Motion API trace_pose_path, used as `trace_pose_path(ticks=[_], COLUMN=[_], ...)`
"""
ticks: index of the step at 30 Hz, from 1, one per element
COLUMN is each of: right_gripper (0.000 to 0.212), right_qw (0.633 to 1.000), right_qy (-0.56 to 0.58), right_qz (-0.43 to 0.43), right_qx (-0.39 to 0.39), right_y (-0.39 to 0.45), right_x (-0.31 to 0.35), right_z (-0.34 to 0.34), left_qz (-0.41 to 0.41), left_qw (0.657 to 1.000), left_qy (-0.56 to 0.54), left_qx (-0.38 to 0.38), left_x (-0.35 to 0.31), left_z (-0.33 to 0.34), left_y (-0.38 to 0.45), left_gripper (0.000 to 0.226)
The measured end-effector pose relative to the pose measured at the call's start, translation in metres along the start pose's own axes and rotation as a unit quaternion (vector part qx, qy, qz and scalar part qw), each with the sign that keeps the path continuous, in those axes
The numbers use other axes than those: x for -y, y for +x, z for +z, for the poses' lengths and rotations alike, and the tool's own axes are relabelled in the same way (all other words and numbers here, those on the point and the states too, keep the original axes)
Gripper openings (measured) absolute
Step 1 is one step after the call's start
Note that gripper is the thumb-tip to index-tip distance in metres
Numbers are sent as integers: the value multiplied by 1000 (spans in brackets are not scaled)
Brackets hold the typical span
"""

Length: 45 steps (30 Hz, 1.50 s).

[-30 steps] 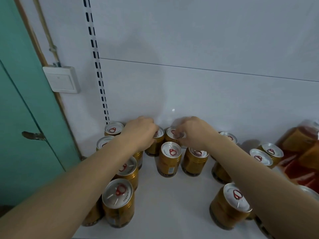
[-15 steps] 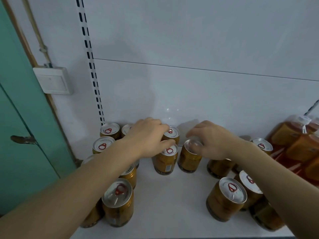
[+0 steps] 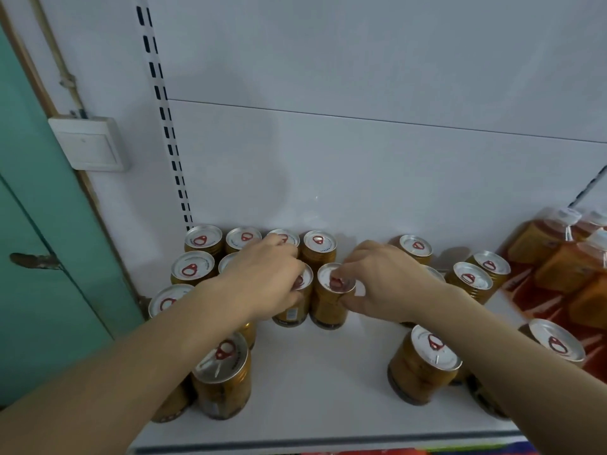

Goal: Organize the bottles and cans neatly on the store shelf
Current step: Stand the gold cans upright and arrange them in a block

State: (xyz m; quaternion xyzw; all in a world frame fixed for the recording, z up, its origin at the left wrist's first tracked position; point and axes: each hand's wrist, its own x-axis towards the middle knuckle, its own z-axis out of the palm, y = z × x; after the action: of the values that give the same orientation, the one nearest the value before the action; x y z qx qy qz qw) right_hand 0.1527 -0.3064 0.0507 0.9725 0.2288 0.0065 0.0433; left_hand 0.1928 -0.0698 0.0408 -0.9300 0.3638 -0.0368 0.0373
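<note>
Several gold cans with silver lids and red pull tabs stand on the white shelf (image 3: 315, 382). A neat group fills the back left, with a row of cans (image 3: 319, 242) along the back wall. My left hand (image 3: 262, 280) grips the top of one can (image 3: 294, 310) in the second row. My right hand (image 3: 381, 280) pinches the rim of the neighbouring can (image 3: 330, 303), which stands close beside the first. Loose cans (image 3: 423, 366) stand scattered at the right.
Orange bottles in plastic wrap (image 3: 565, 264) lie at the far right of the shelf. A teal door (image 3: 39, 257) and a white wall switch (image 3: 87, 144) are at the left. A slotted shelf upright (image 3: 164, 119) runs up the back panel. Bare shelf lies in the front middle.
Both hands came forward from the back row. My right hand brought a can leftward until it stands beside the can under my left hand. The camera view shifted.
</note>
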Motion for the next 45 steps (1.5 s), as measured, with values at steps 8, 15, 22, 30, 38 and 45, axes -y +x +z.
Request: trace_pose_path(ticks=[8,15,22,30,38,45], right_gripper=[39,41,58,44,46,41], right_qw=[999,998,996,985,972,984], right_qy=[-15,-3,-5,8,-27,-42], right_qz=[40,60,70,156,227,166], right_qx=[-28,-26,-53,-74,62,52], right_y=[15,12,-5,-102,-165,-164], right_x=[16,19,9,-28,-39,-50], right_z=[6,8,0,-21,-15,3], left_qz=[-16,-25,-9,86,80,6], left_qw=[999,999,995,982,988,988], left_qy=[-7,-41,-81,-139,-118,-144], left_qx=[-39,-24,-58,-99,-51,-50], left_x=[18,22,7,-79,-150,-176], left_z=[9,11,-1,-27,-13,-4], left_y=[-7,-6,-5,11,14,0], left_gripper=[31,31,44,57,73,51])
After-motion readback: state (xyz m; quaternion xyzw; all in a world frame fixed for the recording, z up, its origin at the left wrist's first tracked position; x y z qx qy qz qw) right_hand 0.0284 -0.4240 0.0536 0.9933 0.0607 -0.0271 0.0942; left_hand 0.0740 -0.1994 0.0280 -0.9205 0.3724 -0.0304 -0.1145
